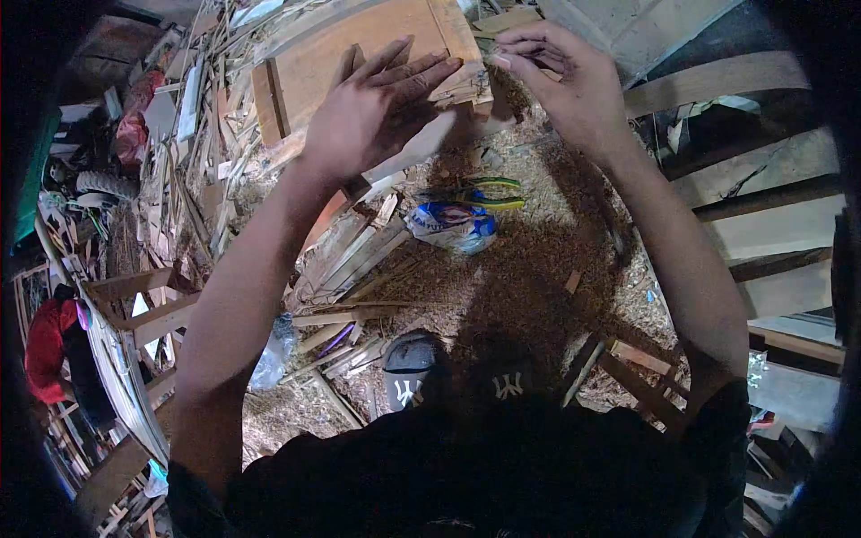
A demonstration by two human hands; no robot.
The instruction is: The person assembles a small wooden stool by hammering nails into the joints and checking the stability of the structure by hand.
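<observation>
An orange-brown wooden panel (359,63) with a raised strip along its left side lies in front of me at the top of the view. Across its near right part stretches my left hand (381,108), palm down with the fingers extended. Just off the panel's right edge, my right hand (569,85) has its thumb and fingertips drawn together; whatever they may hold is too small to make out. Below the hands, pliers (493,203) with yellow-green handles rest against a blue and clear plastic packet (453,227) on the ground.
Wood scraps (184,170) pile up on the left, with more offcuts (359,255) near my feet. Sawdust (538,260) covers the ground. A slatted wooden frame (762,188) stands on the right. Further left are a small wheel (108,185) and a red cloth-like item (47,350).
</observation>
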